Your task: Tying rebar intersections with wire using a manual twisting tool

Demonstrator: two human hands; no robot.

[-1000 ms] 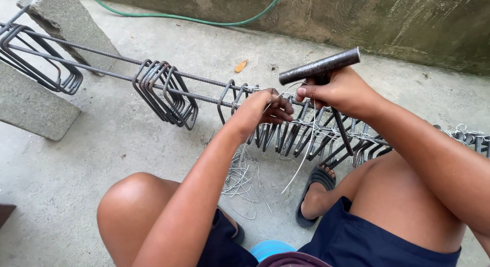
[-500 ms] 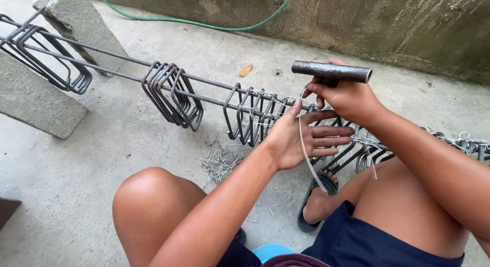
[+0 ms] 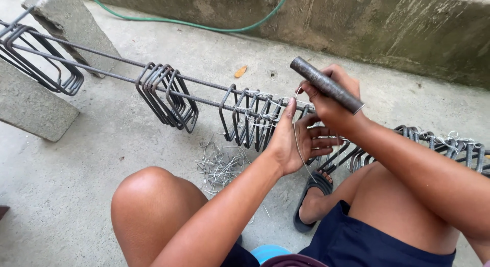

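Concrete floor point(image 3: 127, 160) bears wire scraps point(image 3: 222, 165); right hand point(image 3: 332, 101) grips metal rod point(image 3: 326, 85), left hand point(image 3: 298, 139) fingers spread.

arms: mine, bare, no sleeves, no watch or rings | left hand point(image 3: 296, 142) and right hand point(image 3: 332, 101): no gloves | legs: dark navy shorts point(image 3: 367, 241), knees bare | foot: dark flip-flop sandal point(image 3: 311, 195), black strap
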